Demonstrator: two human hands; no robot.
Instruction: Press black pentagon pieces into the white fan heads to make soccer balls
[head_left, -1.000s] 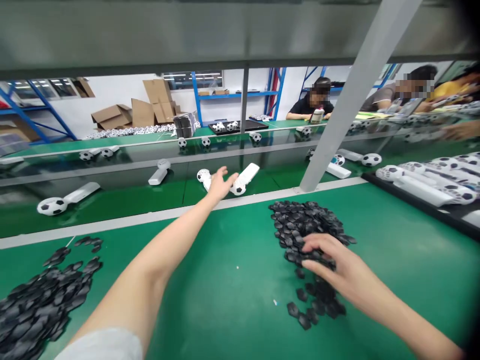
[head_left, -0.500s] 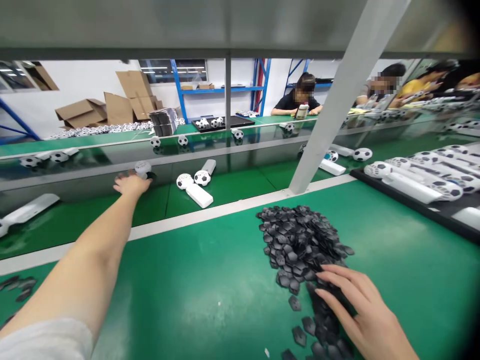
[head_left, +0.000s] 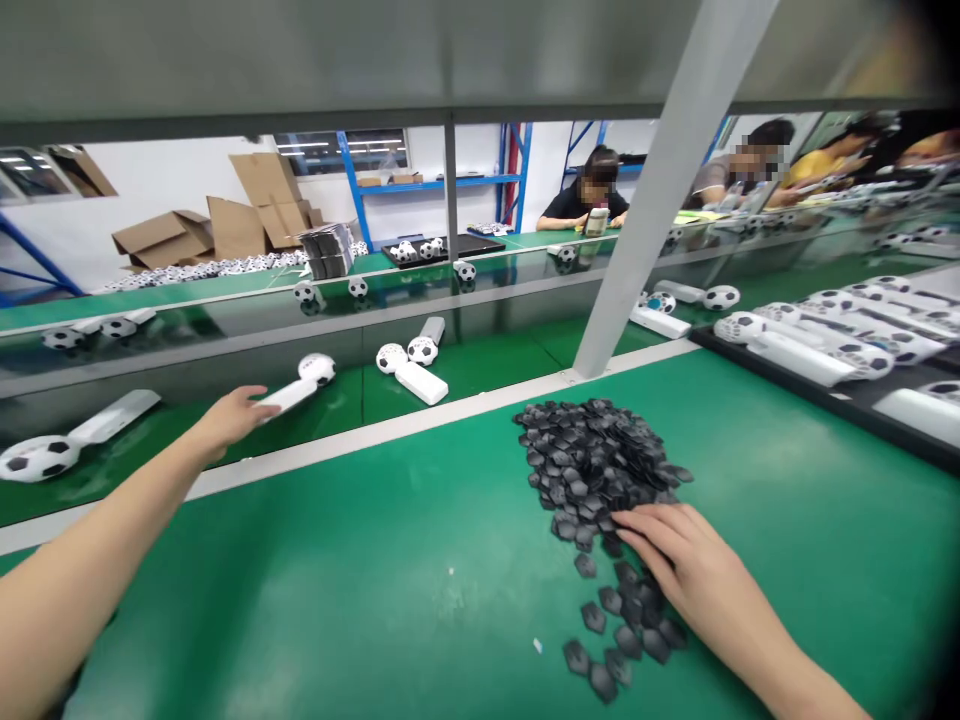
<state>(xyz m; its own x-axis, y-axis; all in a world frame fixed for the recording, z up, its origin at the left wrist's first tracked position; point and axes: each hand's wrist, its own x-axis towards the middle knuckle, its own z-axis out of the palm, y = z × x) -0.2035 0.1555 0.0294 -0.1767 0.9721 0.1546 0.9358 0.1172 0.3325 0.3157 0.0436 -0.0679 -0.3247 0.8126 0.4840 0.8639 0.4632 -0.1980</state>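
Note:
My left hand (head_left: 231, 418) reaches over the green conveyor belt and is closed on the handle end of a white handheld device with a soccer-ball head (head_left: 316, 369). Its ball end points away to the right. My right hand (head_left: 686, 555) is at the near right edge of a pile of black pentagon pieces (head_left: 592, 455) on the green table. The thumb and fingertips are drawn together at the pieces; exactly what lies between them is hidden. More loose black pieces (head_left: 630, 640) lie scattered in front of the pile, beside the right wrist.
Other ball-headed devices (head_left: 421, 382) lie on the belt, one of them (head_left: 45, 458) at left. A black tray (head_left: 832, 392) of them stands right. A slanted metal post (head_left: 637, 220) rises from the table edge under an overhead shelf. Co-workers (head_left: 585, 200) sit across the line.
My left hand has drawn back toward me and left, now with a device's handle in it. My right hand's thumb and fingers have closed together at the pile. The view has shifted slightly.

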